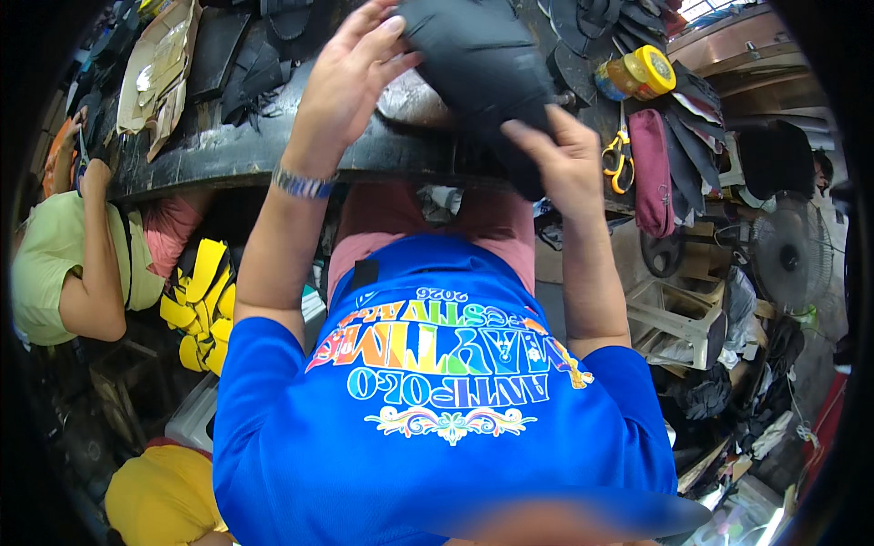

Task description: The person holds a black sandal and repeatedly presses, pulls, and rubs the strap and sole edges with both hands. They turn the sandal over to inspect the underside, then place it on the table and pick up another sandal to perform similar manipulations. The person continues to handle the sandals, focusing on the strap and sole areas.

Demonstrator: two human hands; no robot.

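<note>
Head view, looking down on a dark workbench (401,155): an elongated black piece (482,59) is raised at the bench's near side, between the two hands and in front of the wearer's chest. The right hand (569,155) grips it near its lower right end, the thumb laid across the upper face and the fingers largely hidden at the far edge. The left hand (360,55) stands at the opposite, upper left side, its fingers spread and their tips just beside or against the edge; whether they bear on it cannot be told. The long axis runs obliquely, from upper left, where the piece is broad and cut off by the frame's upper border, to lower right, where a narrower end points down toward the wearer and overhangs the bench edge. Beneath it lies a silvery object (414,105), partly covered. To the right of the right hand are orange-handled scissors (618,164), a maroon pouch (651,173) and, farther up, a tilted jar with a yellow lid (637,73).
</note>
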